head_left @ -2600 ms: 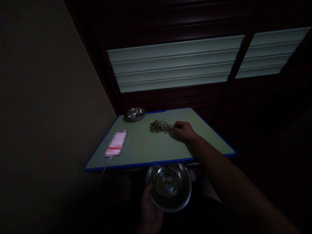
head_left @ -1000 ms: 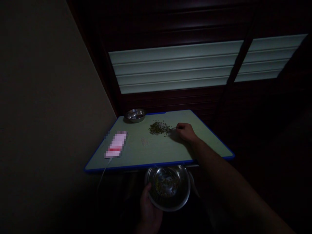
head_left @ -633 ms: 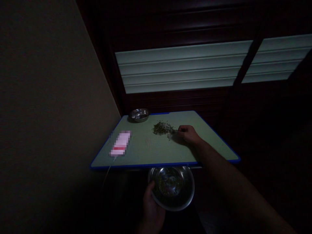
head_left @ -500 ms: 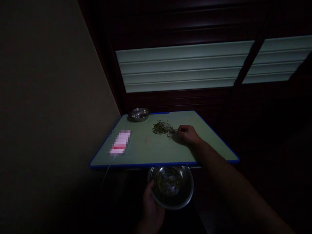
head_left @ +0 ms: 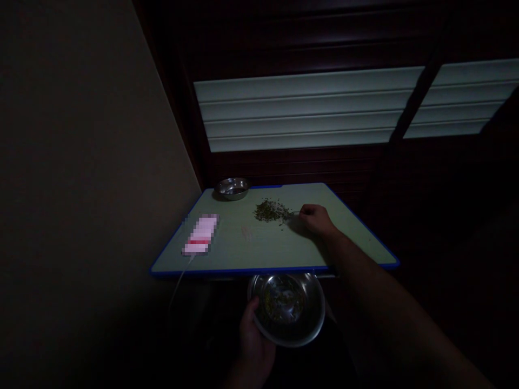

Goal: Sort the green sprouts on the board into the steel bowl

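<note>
In the dim head view, my left hand [head_left: 255,340] grips a steel bowl [head_left: 314,313] below the table's front edge, thumb over its left rim. Some small greenish bits lie in the bottom of this bowl. Over the tabletop, the closed fingers of my right hand [head_left: 317,219] hold a small metal spoon [head_left: 289,216] by its handle. The spoon's tip is at the right side of a loose pile of small green grains [head_left: 265,210], with paler bits among them.
The pale green table [head_left: 219,259] has a blue rim. A second steel bowl [head_left: 232,189] stands at its back left corner. A blurred-out phone [head_left: 201,235] with a white cable [head_left: 175,294] lies at the left. A wall and dark louvred doors border the table.
My right hand has shifted slightly, with the spoon still beside the pile. The bowl in my left hand has moved a little to the right.
</note>
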`<state>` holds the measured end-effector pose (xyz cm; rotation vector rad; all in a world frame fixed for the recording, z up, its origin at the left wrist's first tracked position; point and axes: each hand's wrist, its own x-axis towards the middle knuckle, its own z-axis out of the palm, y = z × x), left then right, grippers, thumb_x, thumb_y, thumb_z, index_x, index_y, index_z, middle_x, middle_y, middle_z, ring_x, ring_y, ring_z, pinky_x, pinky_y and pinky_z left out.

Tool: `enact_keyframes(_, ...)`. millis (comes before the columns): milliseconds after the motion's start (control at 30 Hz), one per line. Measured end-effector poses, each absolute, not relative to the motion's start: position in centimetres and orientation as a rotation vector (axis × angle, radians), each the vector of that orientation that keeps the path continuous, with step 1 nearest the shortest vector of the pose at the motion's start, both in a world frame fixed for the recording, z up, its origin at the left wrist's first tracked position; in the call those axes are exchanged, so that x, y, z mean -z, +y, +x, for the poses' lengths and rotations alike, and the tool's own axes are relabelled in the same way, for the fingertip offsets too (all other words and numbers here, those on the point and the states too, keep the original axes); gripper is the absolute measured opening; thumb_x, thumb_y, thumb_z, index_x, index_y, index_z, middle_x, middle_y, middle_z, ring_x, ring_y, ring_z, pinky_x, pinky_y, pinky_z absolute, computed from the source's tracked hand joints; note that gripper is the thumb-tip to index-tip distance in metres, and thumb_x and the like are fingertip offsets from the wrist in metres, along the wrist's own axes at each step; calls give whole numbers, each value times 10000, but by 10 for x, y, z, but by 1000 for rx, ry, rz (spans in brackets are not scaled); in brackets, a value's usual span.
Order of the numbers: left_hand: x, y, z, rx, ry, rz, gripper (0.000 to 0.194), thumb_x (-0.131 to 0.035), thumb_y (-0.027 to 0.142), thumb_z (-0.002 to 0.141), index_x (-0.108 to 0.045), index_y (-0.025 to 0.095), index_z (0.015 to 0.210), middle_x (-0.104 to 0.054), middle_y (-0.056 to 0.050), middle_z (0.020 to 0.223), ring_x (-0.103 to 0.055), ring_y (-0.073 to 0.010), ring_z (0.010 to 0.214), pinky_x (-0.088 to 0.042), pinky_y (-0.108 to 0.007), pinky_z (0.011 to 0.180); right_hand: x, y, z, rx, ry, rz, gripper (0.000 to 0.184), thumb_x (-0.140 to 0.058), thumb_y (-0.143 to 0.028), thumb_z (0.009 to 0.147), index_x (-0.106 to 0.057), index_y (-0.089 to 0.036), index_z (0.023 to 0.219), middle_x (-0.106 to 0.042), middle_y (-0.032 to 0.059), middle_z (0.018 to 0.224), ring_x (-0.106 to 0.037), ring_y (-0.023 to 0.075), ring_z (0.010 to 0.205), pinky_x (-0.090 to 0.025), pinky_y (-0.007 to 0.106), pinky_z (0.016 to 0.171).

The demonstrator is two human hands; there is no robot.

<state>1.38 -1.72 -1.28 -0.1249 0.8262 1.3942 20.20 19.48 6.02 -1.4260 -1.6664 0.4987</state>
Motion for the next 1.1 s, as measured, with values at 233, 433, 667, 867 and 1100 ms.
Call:
enact_keyframes(233, 9, -14, 15, -1401, 820, -124, 188, -593, 269, 781, -721, 162, 868, -762, -85, 867, -696, -236, 850, -510, -385, 859, -60, 193, 199, -531, -1661, -1359, 132, -496, -281, 608, -561, -173, 565, -524, -17, 535, -457, 125, 560, -339, 250, 554)
enact_keyframes(433, 9, -18, 13, -1410, 846, -88, 192, -591, 273, 783, -717, 150, 860, -759, -91, 852, -693, -242, 859, -504, -397, 869, -59, 194, 198, -571, -1673, -1331, 133, -502, -291, 600, -556, -173, 568, -514, -23, 535, -442, 118, 557, -331, 243, 547)
enact_keyframes(667, 8, -16, 14, -1407, 798, -79, 203, -607, 254, 771, -715, 167, 920, -763, -79, 865, -696, -238, 844, -501, -410, 878, -59, 194, 198, -561, -1666, -1345, 134, -495, -290, 605, -547, -173, 567, -504, -25, 532, -440, 115, 553, -328, 244, 548)
enact_keyframes(867, 3, -19, 14, -1399, 806, -92, 228, -591, 234, 780, -708, 178, 966, -759, -76, 858, -686, -250, 917, -491, -420, 901, -60, 193, 198, -583, -1711, -1327, 145, -510, -303, 619, -565, -171, 592, -519, -23, 549, -441, 115, 555, -335, 244, 553)
enact_keyframes(1100, 5, -18, 10, -1446, 826, -89, 223, -601, 246, 771, -704, 166, 951, -761, -85, 900, -689, -243, 902, -500, -419, 891, -64, 190, 197, -616, -1728, -1272, 179, -536, -343, 622, -572, -170, 591, -523, -24, 537, -437, 113, 546, -336, 241, 550)
